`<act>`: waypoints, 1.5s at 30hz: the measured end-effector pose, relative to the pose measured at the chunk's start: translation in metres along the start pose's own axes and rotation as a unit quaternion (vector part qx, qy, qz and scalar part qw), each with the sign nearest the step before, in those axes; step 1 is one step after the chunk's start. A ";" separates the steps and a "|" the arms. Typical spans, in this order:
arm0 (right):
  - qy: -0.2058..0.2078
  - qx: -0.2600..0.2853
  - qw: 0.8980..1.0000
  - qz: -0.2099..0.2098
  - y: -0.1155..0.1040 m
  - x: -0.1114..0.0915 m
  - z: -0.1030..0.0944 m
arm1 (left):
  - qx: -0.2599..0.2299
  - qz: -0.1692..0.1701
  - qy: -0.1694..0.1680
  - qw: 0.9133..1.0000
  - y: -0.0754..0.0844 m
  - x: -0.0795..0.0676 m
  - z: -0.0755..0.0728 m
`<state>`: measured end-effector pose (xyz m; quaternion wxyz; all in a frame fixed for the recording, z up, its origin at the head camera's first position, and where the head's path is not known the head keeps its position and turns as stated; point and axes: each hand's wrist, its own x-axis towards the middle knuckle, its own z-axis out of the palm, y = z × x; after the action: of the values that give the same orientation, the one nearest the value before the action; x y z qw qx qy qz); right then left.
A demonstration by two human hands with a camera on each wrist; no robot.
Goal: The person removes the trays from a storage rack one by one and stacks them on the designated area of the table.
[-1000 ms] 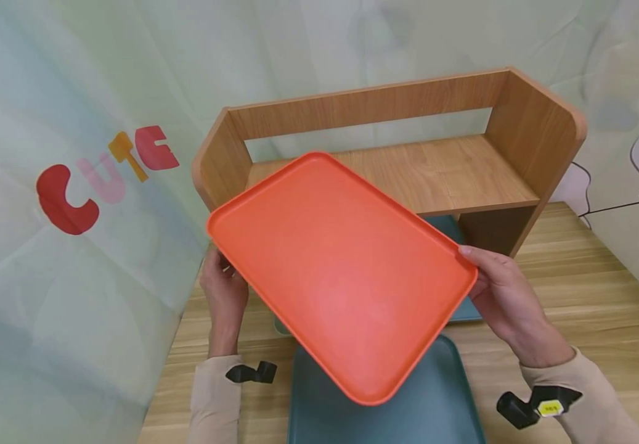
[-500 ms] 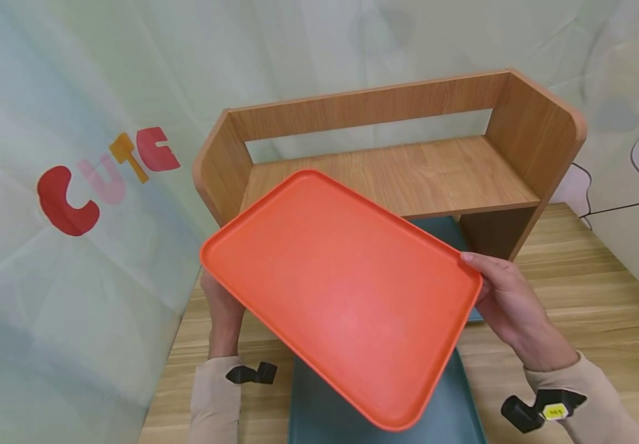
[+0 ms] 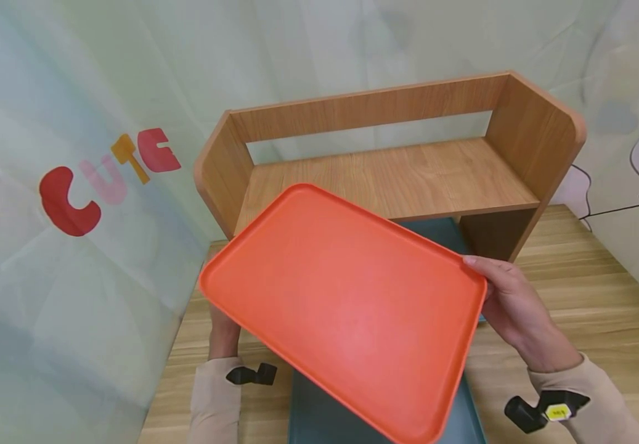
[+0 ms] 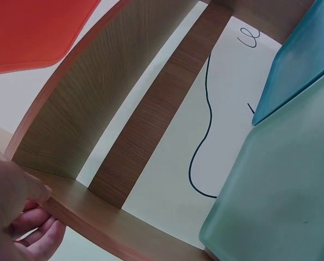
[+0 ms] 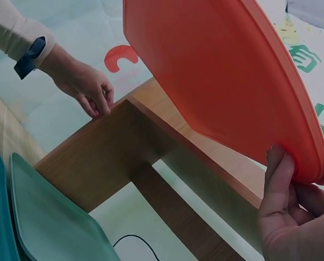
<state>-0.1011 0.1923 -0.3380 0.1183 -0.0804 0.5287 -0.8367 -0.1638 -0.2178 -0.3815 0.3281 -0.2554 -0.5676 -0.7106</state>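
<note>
On the table (image 3: 580, 314), nearest, one blue tray (image 3: 319, 414); over it, one orange tray (image 3: 347, 308), aloft and tilted, one corner pinched in the right hand (image 3: 516, 311), likely because its thin rim suits that hold. One left hand (image 5: 83, 82), fingers curled closed on the side edge of one wooden shelf (image 3: 397, 176), apparently to steady it. Farther, at the shelf's lower part, one second blue tray (image 3: 435, 229) and one green tray (image 4: 276, 174); trays seen, four.

The orange tray (image 3: 347, 308), tilted in the right hand (image 3: 513, 302), is blocking the way from the near edge of the tabletop (image 3: 585, 296) to the wooden shelf (image 3: 369, 110). 2 side panels (image 3: 541, 132) are flanking its upper board (image 3: 447, 169), which is lying open from above. The tabletop's right edge is leaving passage beside the shelf. The left hand (image 5: 83, 81) is gripping the left panel (image 5: 107, 147); a green tray (image 4: 276, 185) is crowding the lower level.
</note>
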 end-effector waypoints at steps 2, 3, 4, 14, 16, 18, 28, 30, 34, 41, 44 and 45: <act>-0.001 -0.003 1.000 0.007 0.000 0.000 -0.001 | 0.094 -0.014 0.019 0.995 0.016 0.008 0.014; -0.002 -0.004 1.000 0.010 0.000 0.000 -0.001 | 0.153 -0.029 0.030 0.987 0.024 0.013 0.021; -0.003 -0.006 1.000 0.013 0.000 -0.001 -0.002 | 0.252 -0.059 0.053 0.964 0.034 0.016 0.029; -0.029 -0.029 0.999 0.030 0.004 -0.001 -0.010 | 0.395 -0.263 0.073 0.877 0.009 0.021 0.007; -0.034 -0.030 0.998 0.034 0.005 -0.002 -0.012 | 0.398 -0.253 0.067 0.879 0.000 0.019 0.000; -0.037 -0.032 0.998 0.035 0.006 -0.002 -0.014 | 0.404 -0.240 0.065 0.880 -0.001 0.017 0.000; -0.058 -0.031 0.997 0.041 0.009 -0.006 -0.019 | 0.422 -0.201 0.042 0.883 -0.001 0.012 -0.003; -0.059 -0.034 0.997 0.043 0.009 -0.006 -0.020 | 0.422 -0.205 0.042 0.882 -0.002 0.013 -0.003; -0.065 -0.043 0.996 0.046 0.009 -0.009 -0.022 | 0.428 -0.210 0.048 0.878 -0.003 0.014 -0.004; -0.104 -0.039 0.993 0.043 0.013 -0.010 -0.028 | 0.444 -0.187 0.058 0.874 -0.002 0.013 -0.001; -0.109 -0.041 0.992 0.042 0.015 -0.011 -0.030 | 0.445 -0.180 0.059 0.875 -0.004 0.013 -0.001; -0.109 -0.044 0.992 0.042 0.016 -0.011 -0.030 | 0.445 -0.179 0.060 0.876 -0.004 0.013 -0.001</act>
<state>-0.0967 0.2151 -0.3652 0.2068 -0.1542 0.5514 -0.7933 -0.1756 -0.2207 -0.3746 0.3073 0.0663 -0.8391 -0.4440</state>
